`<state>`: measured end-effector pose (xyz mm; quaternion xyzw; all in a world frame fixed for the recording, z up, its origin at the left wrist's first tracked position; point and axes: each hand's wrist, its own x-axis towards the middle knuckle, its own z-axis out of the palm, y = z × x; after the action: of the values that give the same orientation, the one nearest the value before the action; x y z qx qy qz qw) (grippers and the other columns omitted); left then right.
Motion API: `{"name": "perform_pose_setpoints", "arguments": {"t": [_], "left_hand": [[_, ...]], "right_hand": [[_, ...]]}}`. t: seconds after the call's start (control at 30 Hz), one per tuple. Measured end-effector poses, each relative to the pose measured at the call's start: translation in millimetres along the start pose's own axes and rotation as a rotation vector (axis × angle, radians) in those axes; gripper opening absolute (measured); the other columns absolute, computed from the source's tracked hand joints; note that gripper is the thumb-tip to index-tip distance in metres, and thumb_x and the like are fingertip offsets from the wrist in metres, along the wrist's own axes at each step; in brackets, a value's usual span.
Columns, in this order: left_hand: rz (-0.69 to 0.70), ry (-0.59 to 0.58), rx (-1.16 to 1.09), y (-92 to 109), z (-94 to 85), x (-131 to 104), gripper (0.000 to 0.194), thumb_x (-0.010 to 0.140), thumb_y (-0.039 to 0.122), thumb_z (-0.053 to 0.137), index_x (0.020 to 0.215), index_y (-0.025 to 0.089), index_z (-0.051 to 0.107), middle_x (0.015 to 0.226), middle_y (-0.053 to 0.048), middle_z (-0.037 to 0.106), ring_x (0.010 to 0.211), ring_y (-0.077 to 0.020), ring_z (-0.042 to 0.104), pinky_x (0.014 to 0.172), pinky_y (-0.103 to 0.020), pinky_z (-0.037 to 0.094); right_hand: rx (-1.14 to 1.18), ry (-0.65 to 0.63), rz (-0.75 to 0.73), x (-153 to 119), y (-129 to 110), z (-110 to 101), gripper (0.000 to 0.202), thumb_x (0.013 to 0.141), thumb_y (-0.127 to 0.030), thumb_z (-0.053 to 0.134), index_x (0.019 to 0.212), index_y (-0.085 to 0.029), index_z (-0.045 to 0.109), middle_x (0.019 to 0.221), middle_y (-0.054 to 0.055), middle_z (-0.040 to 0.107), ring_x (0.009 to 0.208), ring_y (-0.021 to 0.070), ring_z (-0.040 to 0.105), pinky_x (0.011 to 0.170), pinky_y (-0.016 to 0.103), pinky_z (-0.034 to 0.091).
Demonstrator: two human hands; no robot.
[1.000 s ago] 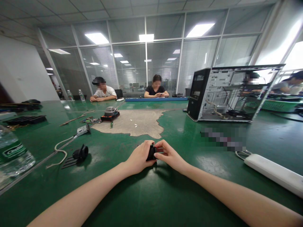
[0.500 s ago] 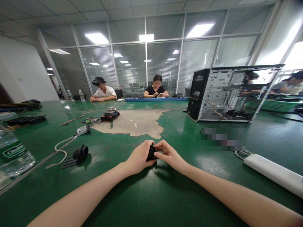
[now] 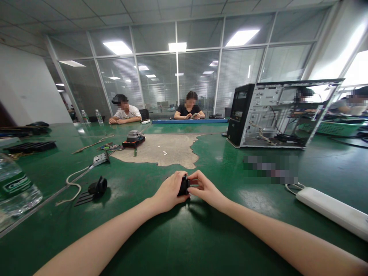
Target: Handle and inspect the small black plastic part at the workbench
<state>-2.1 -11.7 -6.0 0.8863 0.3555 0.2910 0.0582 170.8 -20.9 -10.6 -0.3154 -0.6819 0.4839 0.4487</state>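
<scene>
Near the middle of the green table (image 3: pixel 178 237), my left hand (image 3: pixel 171 191) is wrapped round a small black part (image 3: pixel 183 186). The fingertips of my right hand (image 3: pixel 205 190) pinch the right side of that same part, thumb below and fingers above. Much of the part is hidden behind my fingers. To the left lies another black piece (image 3: pixel 98 186) with a round end and flat prongs, touched by neither hand.
An open computer case (image 3: pixel 241 115) stands at the right, with a white power strip (image 3: pixel 330 211) nearer. At the left are a water bottle (image 3: pixel 17 186), a metal bracket (image 3: pixel 100 158) with a cable and a dark device (image 3: pixel 134 138). Two people sit across the table.
The fingers of my right hand have shifted very slightly at the black part. My left hand keeps its hold, and the things on the table have not moved.
</scene>
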Motion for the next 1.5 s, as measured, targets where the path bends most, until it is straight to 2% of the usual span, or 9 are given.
{"name": "perform_pose_setpoints", "arguments": {"t": [0.2,0.37,0.53,0.67,0.8,0.97,1.13,1.3,1.5], "left_hand": [[-0.002,0.000,-0.009,1.0,-0.5,0.5,0.057,0.067,0.024,0.063,0.113,0.020,0.031,0.108,-0.008,0.046,0.096,-0.0237,0.049,0.081,-0.040,0.042],[0.005,-0.007,-0.007,1.4,-1.6,0.6,0.057,0.067,0.024,0.063,0.113,0.021,0.031,0.108,-0.008,0.046,0.097,-0.0239,0.049,0.082,-0.040,0.042],[-0.015,-0.011,-0.010,0.5,-1.2,0.5,0.058,0.065,0.019,0.063,0.114,0.022,0.031,0.109,-0.007,0.046,0.097,-0.0238,0.049,0.081,-0.040,0.042],[-0.008,-0.002,-0.017,1.0,-1.2,0.4,0.056,0.066,0.023,0.062,0.113,0.022,0.031,0.109,-0.008,0.046,0.097,-0.0240,0.049,0.081,-0.041,0.042],[-0.005,-0.004,-0.006,1.2,-1.3,0.3,0.058,0.066,0.023,0.063,0.113,0.021,0.031,0.109,-0.008,0.046,0.097,-0.0239,0.049,0.082,-0.040,0.042],[-0.002,0.000,-0.016,0.8,-1.0,0.0,0.059,0.065,0.023,0.064,0.114,0.021,0.031,0.108,-0.007,0.046,0.097,-0.0234,0.049,0.082,-0.040,0.042],[-0.010,-0.004,-0.022,1.1,-1.0,0.0,0.056,0.065,0.020,0.063,0.112,0.021,0.032,0.107,-0.007,0.047,0.096,-0.0233,0.050,0.080,-0.039,0.042],[-0.007,-0.001,-0.012,1.7,-1.2,0.2,0.056,0.066,0.023,0.063,0.113,0.021,0.031,0.109,-0.008,0.046,0.098,-0.0240,0.049,0.081,-0.040,0.042],[0.000,-0.004,0.005,1.6,-1.5,0.7,0.057,0.066,0.023,0.063,0.113,0.020,0.031,0.108,-0.008,0.046,0.097,-0.0240,0.049,0.082,-0.040,0.042]], "right_hand": [[-0.037,0.038,0.009,1.9,-1.6,0.0,0.022,0.072,-0.029,0.060,0.088,-0.020,0.048,0.093,0.002,0.053,0.093,0.0169,0.054,0.080,0.033,0.045],[-0.058,0.021,0.046,2.1,1.9,-1.0,0.028,0.072,-0.023,0.059,0.097,-0.020,0.046,0.098,0.003,0.053,0.092,0.0164,0.054,0.080,0.034,0.046],[-0.010,-0.018,-0.001,0.1,1.0,-0.3,0.029,0.069,-0.017,0.060,0.092,-0.022,0.044,0.091,0.000,0.052,0.087,0.0142,0.056,0.078,0.031,0.046],[0.000,0.012,0.005,-0.3,-3.6,0.4,0.021,0.071,-0.026,0.060,0.086,-0.021,0.046,0.091,0.000,0.052,0.090,0.0159,0.055,0.078,0.032,0.046],[-0.018,0.027,0.015,1.4,-2.5,0.2,0.022,0.072,-0.030,0.060,0.088,-0.020,0.047,0.092,0.001,0.053,0.091,0.0164,0.055,0.080,0.034,0.045],[-0.041,0.028,0.050,3.1,2.4,-0.6,0.028,0.072,-0.026,0.059,0.096,-0.020,0.047,0.098,0.004,0.053,0.091,0.0163,0.054,0.081,0.035,0.045],[-0.003,-0.006,-0.003,1.1,0.3,-0.4,0.029,0.067,-0.017,0.061,0.092,-0.021,0.045,0.091,0.000,0.052,0.088,0.0149,0.055,0.077,0.031,0.045],[0.012,0.029,0.014,1.5,-2.4,0.0,0.019,0.072,-0.028,0.059,0.085,-0.020,0.047,0.089,0.000,0.053,0.087,0.0152,0.056,0.077,0.031,0.045],[-0.033,0.042,0.018,3.8,1.6,-0.9,0.023,0.073,-0.030,0.059,0.090,-0.020,0.048,0.092,0.002,0.054,0.089,0.0161,0.055,0.079,0.034,0.045]]}}
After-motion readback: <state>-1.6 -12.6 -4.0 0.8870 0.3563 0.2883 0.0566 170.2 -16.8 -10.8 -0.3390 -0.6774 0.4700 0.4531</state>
